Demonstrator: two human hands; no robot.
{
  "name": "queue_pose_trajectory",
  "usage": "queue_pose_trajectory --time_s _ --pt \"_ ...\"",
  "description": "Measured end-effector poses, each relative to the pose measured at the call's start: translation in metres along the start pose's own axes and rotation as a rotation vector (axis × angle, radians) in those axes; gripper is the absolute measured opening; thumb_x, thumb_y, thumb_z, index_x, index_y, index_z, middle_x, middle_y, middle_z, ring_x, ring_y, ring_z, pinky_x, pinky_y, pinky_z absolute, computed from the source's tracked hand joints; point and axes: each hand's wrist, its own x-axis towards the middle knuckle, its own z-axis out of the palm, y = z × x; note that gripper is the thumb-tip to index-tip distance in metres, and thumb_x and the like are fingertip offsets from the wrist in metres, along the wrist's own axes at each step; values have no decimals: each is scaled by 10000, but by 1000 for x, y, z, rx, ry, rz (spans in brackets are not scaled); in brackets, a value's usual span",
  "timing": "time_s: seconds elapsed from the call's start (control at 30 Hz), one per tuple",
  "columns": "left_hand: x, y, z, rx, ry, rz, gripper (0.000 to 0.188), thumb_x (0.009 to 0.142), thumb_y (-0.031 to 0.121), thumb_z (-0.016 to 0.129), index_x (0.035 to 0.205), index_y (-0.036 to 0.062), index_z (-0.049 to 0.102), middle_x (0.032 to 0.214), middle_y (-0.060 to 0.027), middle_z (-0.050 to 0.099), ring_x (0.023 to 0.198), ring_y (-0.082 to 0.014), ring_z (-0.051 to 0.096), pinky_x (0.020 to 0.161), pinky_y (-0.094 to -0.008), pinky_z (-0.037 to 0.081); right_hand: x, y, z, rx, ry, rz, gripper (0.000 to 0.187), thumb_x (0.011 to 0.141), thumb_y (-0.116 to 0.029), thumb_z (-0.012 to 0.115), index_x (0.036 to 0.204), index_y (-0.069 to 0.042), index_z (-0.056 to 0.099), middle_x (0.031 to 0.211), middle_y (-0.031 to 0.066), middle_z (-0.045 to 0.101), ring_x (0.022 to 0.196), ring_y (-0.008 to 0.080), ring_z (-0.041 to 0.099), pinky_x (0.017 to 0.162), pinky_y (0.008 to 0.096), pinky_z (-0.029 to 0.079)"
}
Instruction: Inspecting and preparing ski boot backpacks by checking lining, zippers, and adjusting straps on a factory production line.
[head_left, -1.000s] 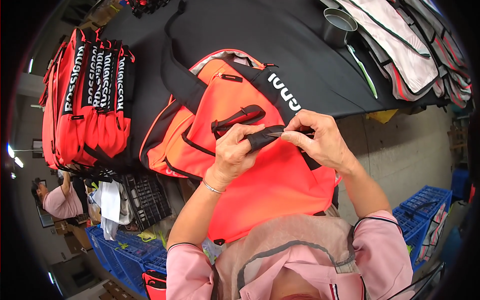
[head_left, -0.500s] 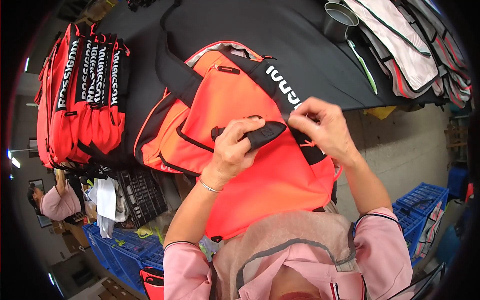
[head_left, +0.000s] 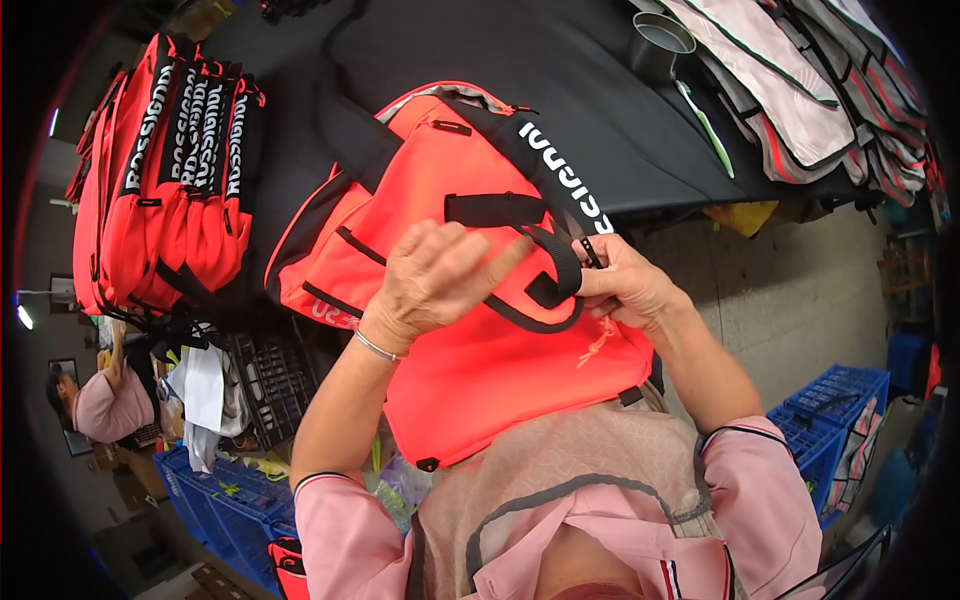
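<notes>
A bright orange-red backpack (head_left: pixel 440 400) with black trim lies across my lap and the edge of the black-covered table. My right hand (head_left: pixel 632 285) is closed in a pinch at the bag's right side. It grips a black webbing strap (head_left: pixel 560 265) whose loop curls over the bag's front; a small black plastic piece (head_left: pixel 592 254) shows at the fingertips. An orange cord (head_left: pixel 597 342) hangs just below that hand. Over the bag's middle is my left hand (head_left: pixel 435 275), somewhat blurred, its index finger stretched toward the strap and nothing visible in its grasp.
Similar backpacks (head_left: pixel 165 230) stand stacked at the table's left. A grey metal cup (head_left: pixel 655 55), a green-and-white toothbrush (head_left: pixel 708 130) and pale bag pieces (head_left: pixel 780 90) lie far right. Blue crates (head_left: pixel 830 410) stand on both sides. Another person (head_left: pixel 110 395) works at far left.
My left hand has let go of the folded black strap and drawn back left. The strap now loops across the bag toward my right hand, which has moved slightly down and pinches it.
</notes>
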Motion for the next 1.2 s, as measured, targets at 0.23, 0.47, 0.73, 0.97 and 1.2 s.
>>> queue_pose_trajectory --time_s 0.23,0.47,0.73,0.97,1.2 --pt "-12 26 -9 -683 37 -839 545 804 63 695 1331 17 562 1107 -177 681 976 -305 687 828 -336 548 19 14 14 2 62 -345 173 840 -64 748 936 -52 604 751 -34 584 522 16 396 448 201 275" --pt "-7 59 -20 -802 -45 -1129 688 759 418 828 1271 22 594 951 -133 704 840 -202 703 742 -304 540 36 23 36 -236 196 -400 202 878 -146 752 1030 -38 675 790 -54 632 659 6 504 606 176 402" --pt "-25 68 -7 -716 -125 -1154 437 739 12 744 1169 18 664 952 -140 719 817 -207 716 646 -280 550 44 48 19 -331 303 -402 258 817 -246 821 805 -41 664 645 -92 467 604 10 355 523 227 274" --pt "-45 66 13 -238 -16 -578 544 664 -48 673 1201 33 660 978 -111 715 865 -219 720 701 -301 597 3 20 2 -536 544 -348 100 868 -112 728 900 -34 674 738 -50 581 621 6 453 549 184 361" --pt "-42 71 24 -262 8 -569 415 718 -7 701 1131 34 694 937 -103 716 777 -216 709 655 -303 574 -21 16 12 -588 624 -547 113 888 -34 680 996 0 677 843 13 654 662 33 554 592 177 442"
